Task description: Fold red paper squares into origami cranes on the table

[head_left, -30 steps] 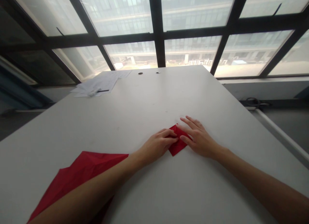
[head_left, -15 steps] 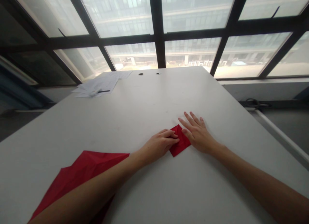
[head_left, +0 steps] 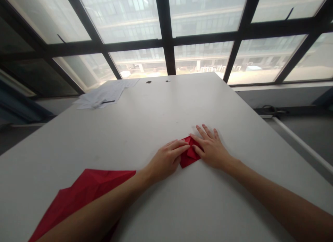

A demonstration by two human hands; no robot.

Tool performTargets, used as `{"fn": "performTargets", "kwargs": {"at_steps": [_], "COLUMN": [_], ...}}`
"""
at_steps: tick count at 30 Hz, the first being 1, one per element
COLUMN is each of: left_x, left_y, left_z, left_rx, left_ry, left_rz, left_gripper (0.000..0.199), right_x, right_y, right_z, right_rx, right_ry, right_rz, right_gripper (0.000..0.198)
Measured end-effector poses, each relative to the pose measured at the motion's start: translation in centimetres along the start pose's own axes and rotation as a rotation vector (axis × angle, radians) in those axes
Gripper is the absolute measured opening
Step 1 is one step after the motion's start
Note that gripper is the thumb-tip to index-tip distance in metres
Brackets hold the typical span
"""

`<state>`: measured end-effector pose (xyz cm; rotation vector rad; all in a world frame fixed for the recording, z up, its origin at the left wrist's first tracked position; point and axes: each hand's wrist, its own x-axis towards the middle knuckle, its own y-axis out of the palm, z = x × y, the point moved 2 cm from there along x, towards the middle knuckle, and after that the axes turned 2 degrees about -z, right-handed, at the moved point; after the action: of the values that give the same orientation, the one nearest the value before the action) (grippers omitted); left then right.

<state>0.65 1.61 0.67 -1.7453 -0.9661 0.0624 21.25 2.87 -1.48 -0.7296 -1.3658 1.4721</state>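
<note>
A small folded piece of red paper (head_left: 185,161) lies on the white table between my hands, with a narrow flap folded over on its face. My left hand (head_left: 166,158) rests on its left side, the fingers stretched over the paper and the thumb hidden. From the right, my right hand (head_left: 212,149) lies with fingers spread. Its index finger and thumb touch the paper's right part, while the other fingers are on the tabletop. A larger creased red sheet (head_left: 85,191) lies at the lower left, partly beneath my left forearm.
White papers (head_left: 104,92) lie at the table's far left, with a dark pen-like stick (head_left: 108,102) on them. Two round holes are near the far edge of the white table (head_left: 145,113). Dark-framed windows (head_left: 168,40) stand behind it. A dark cable (head_left: 274,109) is beyond the right side.
My left fingers have straightened from a pinch-like curl. The right index finger and thumb have moved onto the paper, where a flap now shows folded over. The view has shifted slightly.
</note>
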Motion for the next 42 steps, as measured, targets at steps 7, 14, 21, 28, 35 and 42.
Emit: {"fn": "performTargets", "kwargs": {"at_steps": [7, 14, 21, 28, 35, 42], "left_x": [-0.6, -0.7, -0.8, -0.5, -0.8, -1.7], "left_y": [0.7, 1.2, 1.5, 1.3, 1.6, 2.0], "left_z": [-1.5, -2.4, -2.5, -2.8, -3.1, -2.8], "left_rx": [0.262, 0.380, 0.372, 0.371, 0.368, 0.428], "left_ry": [0.025, 0.027, 0.028, 0.006, -0.028, -0.127], "left_rz": [0.287, 0.281, 0.261, 0.288, 0.292, 0.221], "left_gripper": [0.074, 0.063, 0.062, 0.056, 0.052, 0.077], "right_x": [-0.1, -0.2, -0.4, -0.5, -0.5, -0.4], "right_y": [0.0, -0.1, 0.4, -0.1, -0.1, 0.0], "right_z": [0.2, 0.2, 0.2, 0.6, 0.7, 0.9], "right_rx": [-0.017, -0.024, -0.074, -0.006, 0.037, 0.020], "right_ry": [0.064, 0.086, 0.164, -0.074, -0.217, -0.168], "right_rz": [-0.037, -0.047, -0.079, -0.074, 0.047, 0.041], "right_gripper": [0.049, 0.049, 0.053, 0.053, 0.055, 0.056]}}
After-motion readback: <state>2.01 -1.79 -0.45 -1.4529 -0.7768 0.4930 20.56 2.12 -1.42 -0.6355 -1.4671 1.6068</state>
